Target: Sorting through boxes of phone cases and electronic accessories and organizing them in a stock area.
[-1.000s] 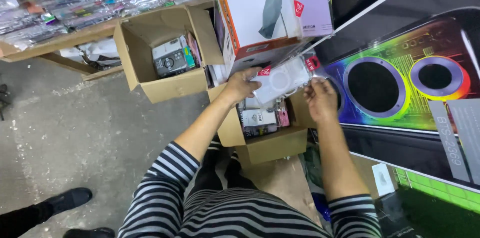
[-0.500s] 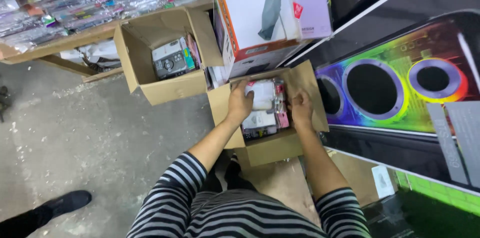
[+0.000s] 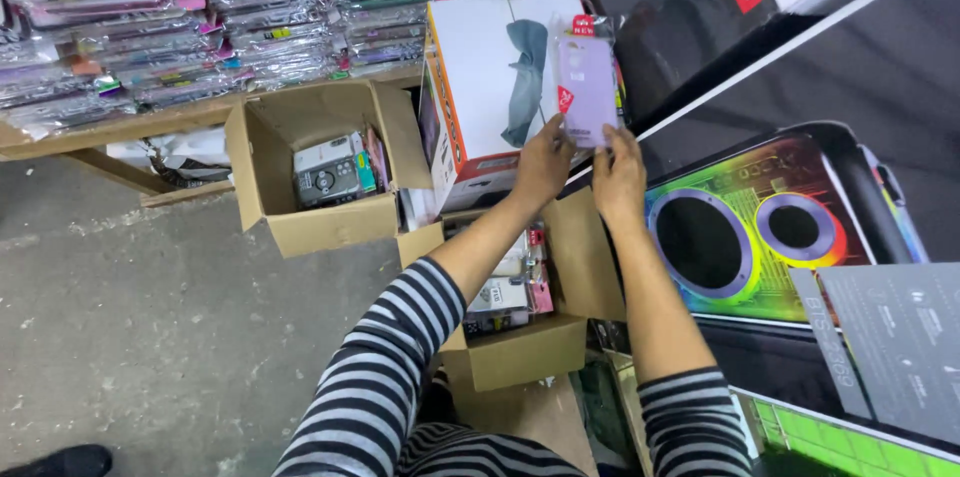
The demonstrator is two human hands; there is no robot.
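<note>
Both hands grip one lilac phone case in clear wrap (image 3: 587, 87), raised in front of the white carton (image 3: 490, 87). Left hand (image 3: 541, 167) closes its fingers on the case's lower left edge; right hand (image 3: 619, 175) pinches the lower right edge. Below the white carton sits an open cardboard box (image 3: 520, 352) holding more packaged cases. Left of the white carton stands a second open cardboard box (image 3: 310, 222) with boxed goods. Right of the white carton lies a large speaker package (image 3: 760, 227) with coloured rings.
</note>
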